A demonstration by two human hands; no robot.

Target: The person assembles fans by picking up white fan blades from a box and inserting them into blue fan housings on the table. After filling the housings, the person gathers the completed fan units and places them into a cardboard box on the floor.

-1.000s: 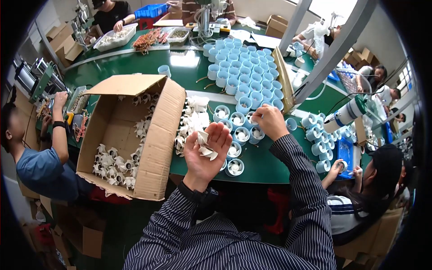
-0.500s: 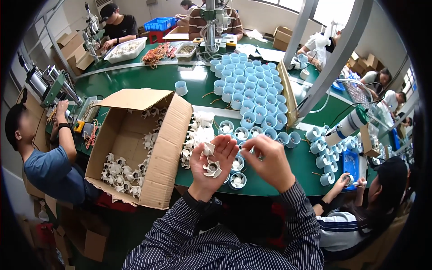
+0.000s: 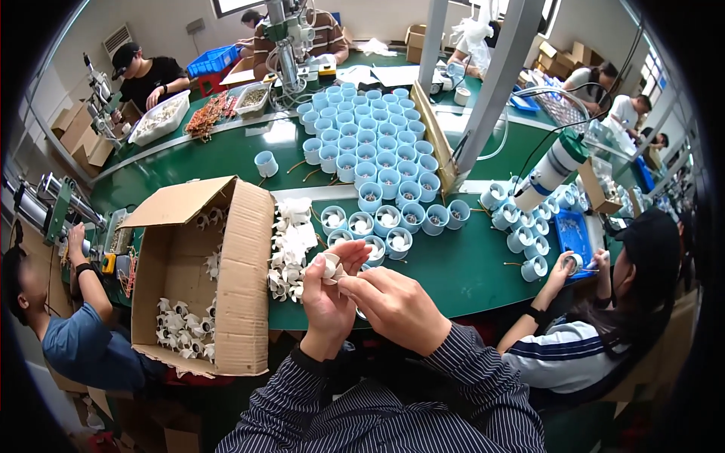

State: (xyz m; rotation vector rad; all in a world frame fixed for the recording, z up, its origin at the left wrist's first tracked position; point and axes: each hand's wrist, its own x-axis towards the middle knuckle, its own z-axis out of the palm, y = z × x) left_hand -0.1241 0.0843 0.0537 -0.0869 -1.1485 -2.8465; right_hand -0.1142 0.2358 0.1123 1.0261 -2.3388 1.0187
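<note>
Right hand (image 3: 402,303), grip unclear, is now brought to left hand (image 3: 328,308), where white fans (image 3: 331,266) are cupped; blue cups (image 3: 399,243) are set at one o'clock, Right hand nearer.

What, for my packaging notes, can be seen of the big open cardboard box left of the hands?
The cardboard box is brown, corrugated-looking and open, with one flap splayed out at its far side and a ragged near edge. White bladed pieces lie loose inside. It sits at the near edge of the green table, left of the left hand; neither hand touches it.
</note>
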